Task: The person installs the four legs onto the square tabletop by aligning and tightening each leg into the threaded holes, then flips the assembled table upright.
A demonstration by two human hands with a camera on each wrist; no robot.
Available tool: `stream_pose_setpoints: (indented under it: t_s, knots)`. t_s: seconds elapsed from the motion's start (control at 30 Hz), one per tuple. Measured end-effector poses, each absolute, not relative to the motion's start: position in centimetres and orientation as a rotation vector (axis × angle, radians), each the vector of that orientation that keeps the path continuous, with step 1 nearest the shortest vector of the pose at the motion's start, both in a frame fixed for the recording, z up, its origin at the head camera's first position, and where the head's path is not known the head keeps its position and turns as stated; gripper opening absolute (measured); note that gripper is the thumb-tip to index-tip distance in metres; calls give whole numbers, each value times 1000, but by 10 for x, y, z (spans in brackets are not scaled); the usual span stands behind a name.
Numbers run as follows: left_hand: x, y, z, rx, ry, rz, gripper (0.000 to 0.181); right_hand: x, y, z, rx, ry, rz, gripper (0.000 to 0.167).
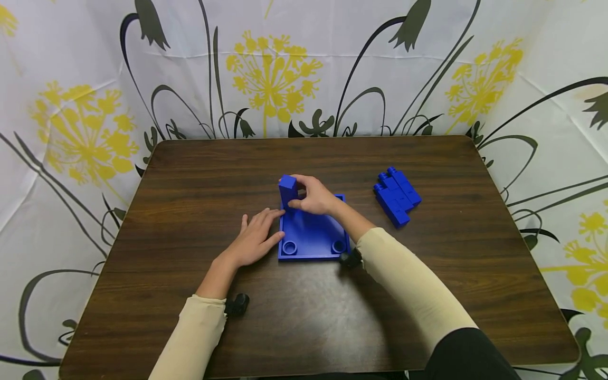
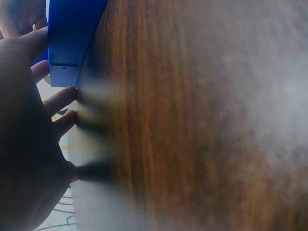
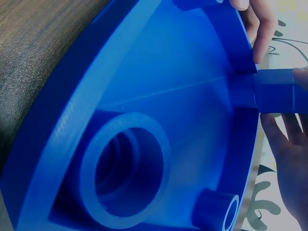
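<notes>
A blue plastic panel (image 1: 311, 229) with a raised rim lies on the table, round sockets in its corners. At its far left corner a blue square leg (image 1: 287, 191) stands upright. My right hand (image 1: 313, 198) grips this leg between thumb and fingers. In the right wrist view the leg (image 3: 274, 91) rises at the corner, its lower end partly within the rim; whether it is fully seated I cannot tell. Alongside the panel's left rim rests my left hand (image 1: 256, 237), fingers extended, fingertips touching the edge. The left wrist view shows the panel's outer side (image 2: 70, 43).
Several more blue legs (image 1: 396, 198) with round pegs lie together on the right of the brown wooden table (image 1: 199, 174). A flower-print cloth (image 1: 190, 68) hangs behind and beside the table. Dark wrist cameras (image 1: 237, 305) sit at both sleeves.
</notes>
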State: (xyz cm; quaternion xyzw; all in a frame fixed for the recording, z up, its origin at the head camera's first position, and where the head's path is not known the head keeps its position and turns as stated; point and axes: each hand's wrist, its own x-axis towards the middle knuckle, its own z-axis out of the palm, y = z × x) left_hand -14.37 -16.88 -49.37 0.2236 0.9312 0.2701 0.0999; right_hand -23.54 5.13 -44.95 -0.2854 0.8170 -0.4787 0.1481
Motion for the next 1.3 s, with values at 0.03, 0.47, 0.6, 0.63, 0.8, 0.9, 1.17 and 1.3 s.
stream_pose_setpoints:
  t_s: [0.03,0.47,0.6,0.63,0.8,0.9,1.17,1.3]
  knots:
    - [-144,-169,-494,664,2752,799,57,-236,51,-450,-806,2363,-1367,59]
    - [-144,-169,-494,671,2760,784,57,-233,47,-454,-733,2569,-1323,53]
    - [-145,-169,-493,674,2759,770,57,-231,44,-457,-663,2611,-1345,48]
    - [-145,-169,-493,675,2758,766,57,-230,44,-457,-645,2621,-1349,47]
    - [-144,-168,-492,679,2749,755,58,-229,40,-461,-577,2670,-1368,45]
    - [-144,-168,-492,679,2748,751,59,-228,37,-462,-549,2709,-1377,43]
    - [-145,-169,-493,666,2745,733,60,-223,31,-464,-450,2828,-1344,45]
    - [-145,-169,-494,669,2745,735,61,-221,27,-464,-384,2875,-1317,46]
